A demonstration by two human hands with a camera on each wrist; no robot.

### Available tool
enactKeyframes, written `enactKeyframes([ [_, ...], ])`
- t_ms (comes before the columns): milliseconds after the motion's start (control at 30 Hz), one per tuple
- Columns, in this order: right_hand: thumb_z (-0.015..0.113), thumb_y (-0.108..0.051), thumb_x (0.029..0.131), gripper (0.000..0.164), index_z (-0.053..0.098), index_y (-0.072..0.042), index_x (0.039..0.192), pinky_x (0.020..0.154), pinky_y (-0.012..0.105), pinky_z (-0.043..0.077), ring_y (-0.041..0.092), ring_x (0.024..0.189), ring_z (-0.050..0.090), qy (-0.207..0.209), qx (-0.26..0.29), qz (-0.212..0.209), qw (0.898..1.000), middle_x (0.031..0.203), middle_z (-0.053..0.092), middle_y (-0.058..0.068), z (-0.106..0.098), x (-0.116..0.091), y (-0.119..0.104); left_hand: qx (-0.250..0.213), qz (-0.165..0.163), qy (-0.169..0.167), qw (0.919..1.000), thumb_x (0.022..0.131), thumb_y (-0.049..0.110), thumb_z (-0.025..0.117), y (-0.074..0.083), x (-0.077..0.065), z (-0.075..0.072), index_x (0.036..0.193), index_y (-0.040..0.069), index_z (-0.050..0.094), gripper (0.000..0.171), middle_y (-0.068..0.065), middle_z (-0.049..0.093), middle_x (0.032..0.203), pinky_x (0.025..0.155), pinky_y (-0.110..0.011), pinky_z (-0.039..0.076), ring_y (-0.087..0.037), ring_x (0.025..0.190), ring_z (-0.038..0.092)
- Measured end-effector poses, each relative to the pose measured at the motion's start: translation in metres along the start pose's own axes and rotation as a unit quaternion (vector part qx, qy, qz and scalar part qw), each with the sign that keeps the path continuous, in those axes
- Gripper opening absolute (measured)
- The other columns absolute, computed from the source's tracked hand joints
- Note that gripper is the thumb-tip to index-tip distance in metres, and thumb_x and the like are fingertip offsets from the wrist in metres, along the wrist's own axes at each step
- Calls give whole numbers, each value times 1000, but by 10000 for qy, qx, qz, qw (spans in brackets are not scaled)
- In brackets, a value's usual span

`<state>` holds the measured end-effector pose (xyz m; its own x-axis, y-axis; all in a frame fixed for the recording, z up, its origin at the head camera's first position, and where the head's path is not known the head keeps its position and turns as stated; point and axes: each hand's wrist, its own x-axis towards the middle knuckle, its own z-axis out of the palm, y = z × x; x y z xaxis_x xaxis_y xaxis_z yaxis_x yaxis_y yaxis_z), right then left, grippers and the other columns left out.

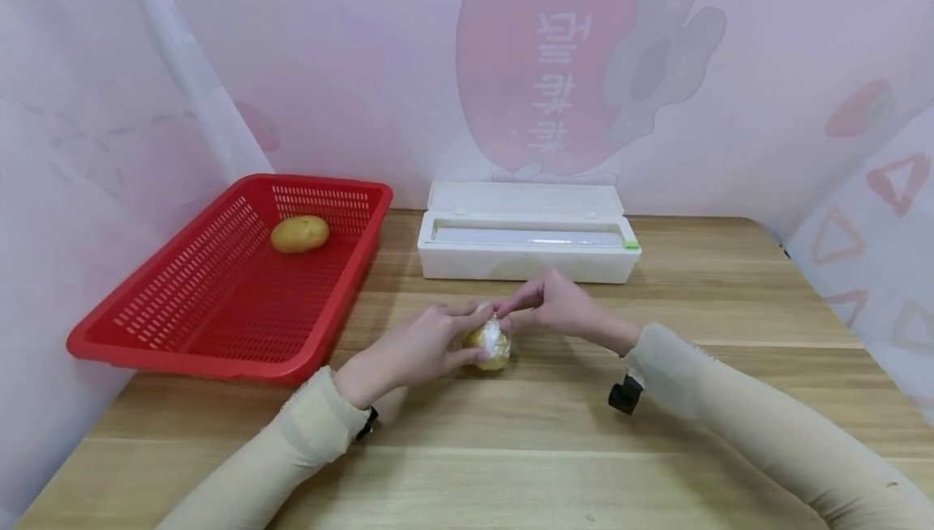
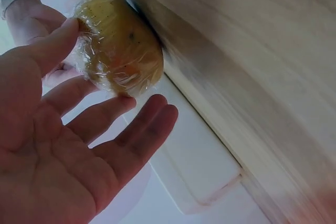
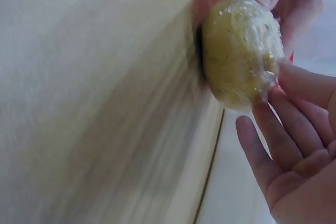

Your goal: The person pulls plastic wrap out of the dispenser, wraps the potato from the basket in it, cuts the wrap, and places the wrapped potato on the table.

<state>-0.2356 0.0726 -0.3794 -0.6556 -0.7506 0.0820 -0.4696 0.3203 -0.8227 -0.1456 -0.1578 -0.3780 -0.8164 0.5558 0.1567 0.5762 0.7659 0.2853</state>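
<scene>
A yellow potato point(image 1: 494, 349) in clear, crinkled cling film lies on the wooden table between the two hands. My left hand point(image 1: 426, 342) holds it from the left, with thumb and fingertips against its side. From the far right, my right hand point(image 1: 560, 308) pinches the film at the top of the potato between thumb and fingers. In the left wrist view the film looks smooth over the potato's point(image 2: 123, 45) near side. Gathered, shiny folds show on the potato point(image 3: 239, 51) beside the right fingertips in the right wrist view.
At the left stands a red plastic basket point(image 1: 328, 315) with one unwrapped potato point(image 1: 300, 234) inside. A white cling film box point(image 1: 525, 263) stands at the back with its lid up and a roll in it. Behind the table point(image 1: 511, 465) hangs a printed pink backdrop.
</scene>
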Motion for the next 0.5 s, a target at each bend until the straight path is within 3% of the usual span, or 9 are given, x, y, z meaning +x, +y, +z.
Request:
enactKeyframes([
  [267,86,-21,77,10,79,-15,82,80,31,54,10,95,68,743,186,366,9964,96,74,-5,13,-3,-4,8,-78,-158,9998,92,46,67,-1,0,0,149,16,42,70,-13,44,148,90,-42,50,-30,120,54],
  [367,86,-22,78,10,79,-16,81,80,32,54,10,94,68,869,122,322,9956,96,74,-6,15,-3,-4,-77,-49,-243,9997,83,43,79,-2,-1,-3,150,15,42,81,-12,43,149,93,-43,48,-30,122,52],
  [500,81,-19,83,7,79,-15,88,85,34,53,11,99,67,716,173,59,9973,103,73,-5,15,-3,0,-105,-30,-205,9997,71,32,90,-4,-2,-4,150,14,43,93,-11,46,147,92,-46,48,-32,124,50],
])
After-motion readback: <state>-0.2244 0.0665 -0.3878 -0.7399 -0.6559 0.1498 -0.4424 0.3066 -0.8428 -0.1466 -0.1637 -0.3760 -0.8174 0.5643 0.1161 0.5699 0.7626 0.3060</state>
